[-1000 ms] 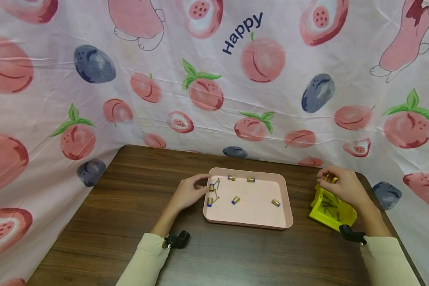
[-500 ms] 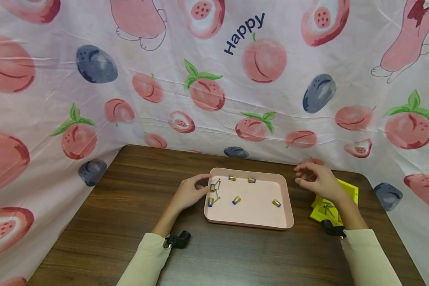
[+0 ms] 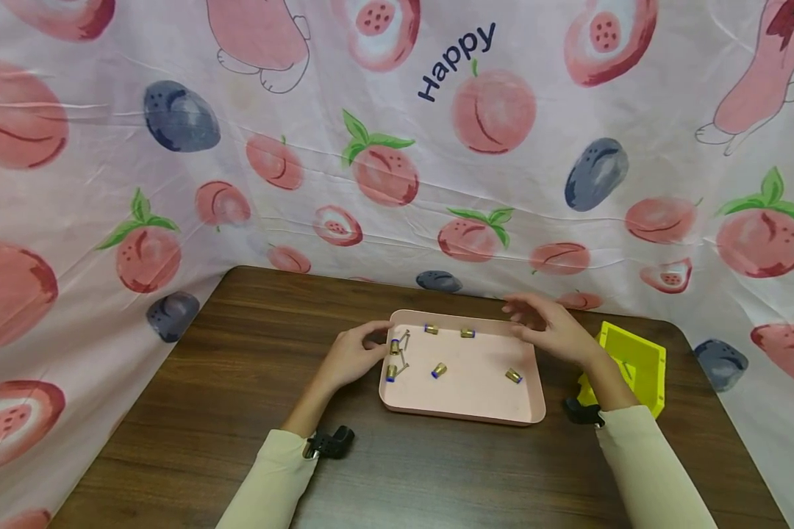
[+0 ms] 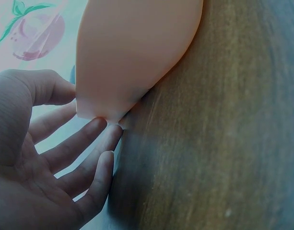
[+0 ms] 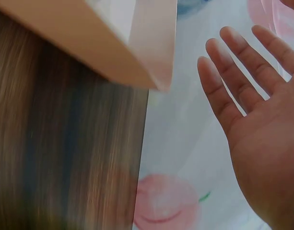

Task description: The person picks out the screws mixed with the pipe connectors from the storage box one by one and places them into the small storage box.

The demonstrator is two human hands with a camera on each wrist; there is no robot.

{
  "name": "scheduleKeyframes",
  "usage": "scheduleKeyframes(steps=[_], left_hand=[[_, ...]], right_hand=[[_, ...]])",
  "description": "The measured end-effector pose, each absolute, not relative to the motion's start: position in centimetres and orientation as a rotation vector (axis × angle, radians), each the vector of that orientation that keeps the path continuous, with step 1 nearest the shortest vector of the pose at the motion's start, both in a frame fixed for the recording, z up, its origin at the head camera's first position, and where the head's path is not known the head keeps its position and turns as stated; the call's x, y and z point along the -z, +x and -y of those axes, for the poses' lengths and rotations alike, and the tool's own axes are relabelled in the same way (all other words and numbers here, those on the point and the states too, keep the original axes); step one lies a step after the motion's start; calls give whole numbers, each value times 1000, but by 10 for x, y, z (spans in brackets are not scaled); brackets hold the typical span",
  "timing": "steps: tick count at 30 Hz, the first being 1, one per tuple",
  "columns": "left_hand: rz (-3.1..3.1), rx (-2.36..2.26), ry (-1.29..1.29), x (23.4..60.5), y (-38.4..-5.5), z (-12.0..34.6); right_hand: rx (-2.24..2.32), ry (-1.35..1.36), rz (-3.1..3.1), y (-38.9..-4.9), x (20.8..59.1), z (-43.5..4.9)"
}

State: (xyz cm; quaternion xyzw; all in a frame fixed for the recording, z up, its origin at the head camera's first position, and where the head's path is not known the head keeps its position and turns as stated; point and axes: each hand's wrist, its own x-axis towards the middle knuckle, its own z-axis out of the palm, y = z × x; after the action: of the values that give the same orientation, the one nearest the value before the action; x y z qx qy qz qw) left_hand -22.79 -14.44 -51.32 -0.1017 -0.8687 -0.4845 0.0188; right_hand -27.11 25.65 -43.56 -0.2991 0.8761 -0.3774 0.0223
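A shallow pink tray (image 3: pixel 483 393) lies on the table with several brass fittings (image 3: pixel 440 370) with blue collars spread inside. Two thin screws (image 3: pixel 404 360) lie by the fittings along its left wall. My left hand (image 3: pixel 352 356) holds the tray's far left corner; in the left wrist view the thumb meets the rim and fingertips touch the outer wall. Over the tray's far right corner hovers my right hand (image 3: pixel 545 330), fingers spread and loosely extended. Its palm (image 5: pixel 262 148) shows bare in the right wrist view, beside the tray's corner.
A yellow parts bin (image 3: pixel 650 367) with screws inside stands right of the tray, partly covered by my right forearm. The brown wooden table (image 3: pixel 258 353) ends at a fruit-printed curtain (image 3: pixel 384 257) behind and at both sides.
My right hand has moved left from above the yellow bin to the tray's far right corner, uncovering more of the bin. The left hand stays at the tray.
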Motion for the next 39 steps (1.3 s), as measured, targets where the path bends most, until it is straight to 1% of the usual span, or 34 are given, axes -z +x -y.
scheduleKeyframes(steps=[8, 15, 16, 22, 23, 29, 33, 36, 39], left_hand=[[2632, 1504, -412, 528, -234, 150], [2669, 1478, -372, 567, -259, 156], [2665, 1480, -379, 560, -254, 155], [2660, 1486, -387, 552, -250, 153], [2663, 1492, -374, 557, -253, 153], [2615, 1473, -433, 534, -238, 152], [2638, 1493, -405, 520, -230, 149], [2647, 1510, -387, 517, -228, 148], [2646, 1480, -394, 529, -235, 150]], right_hand=[[1222, -1008, -2613, -279, 440, -227], [1272, -1039, -2533, -285, 443, -205], [1276, -1045, -2526, -286, 444, -202], [1282, -1046, -2493, -288, 447, -185], [1283, -1045, -2486, -289, 448, -183], [1288, -1050, -2439, -292, 452, -167], [1271, -1075, -2414, -294, 455, -155], [1256, -1101, -2406, -295, 458, -147], [1255, -1130, -2380, -297, 462, -140]])
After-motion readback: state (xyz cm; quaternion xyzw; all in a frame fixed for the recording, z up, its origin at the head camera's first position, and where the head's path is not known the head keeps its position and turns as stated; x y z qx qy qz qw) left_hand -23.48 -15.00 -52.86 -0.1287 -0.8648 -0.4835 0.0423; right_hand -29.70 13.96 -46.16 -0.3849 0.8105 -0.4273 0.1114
